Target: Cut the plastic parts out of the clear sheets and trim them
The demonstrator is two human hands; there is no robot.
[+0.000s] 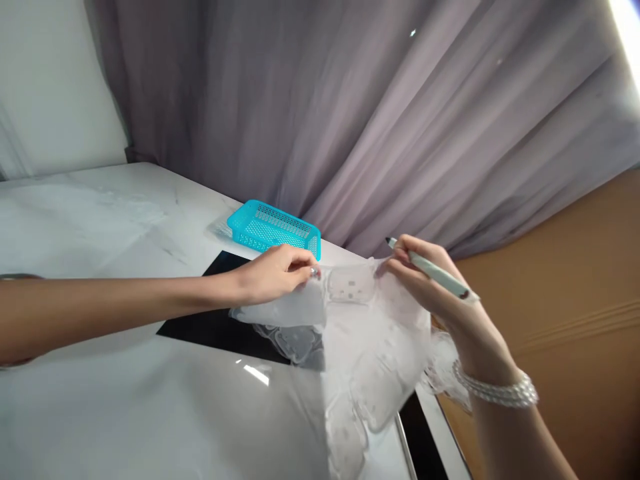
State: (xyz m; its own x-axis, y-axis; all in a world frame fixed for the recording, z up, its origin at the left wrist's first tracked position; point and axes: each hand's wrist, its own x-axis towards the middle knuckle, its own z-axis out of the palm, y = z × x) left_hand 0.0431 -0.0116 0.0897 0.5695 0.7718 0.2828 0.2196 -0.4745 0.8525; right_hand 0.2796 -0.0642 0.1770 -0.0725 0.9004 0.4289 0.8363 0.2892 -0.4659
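Observation:
My left hand (277,275) is closed in a pinch on the upper edge of a thin, translucent whitish sheet (350,353). Rounded outlines and a small face-like figure show on it, and its lower part hangs in loose lobes. My right hand (425,270) pinches the same edge farther right. Across its fingers lies a pale green pen (440,275), its dark tip pointing up and left. Beneath the sheet, a black mat (225,333) lies on the table, partly covered by my left forearm and the sheet.
A turquoise perforated plastic basket (275,223) stands at the back of the white marbled table (165,200), against a grey-purple curtain (300,100). Clear, crinkled plastic (445,360) sticks out beside my right wrist. A brown surface (575,333) lies to the right.

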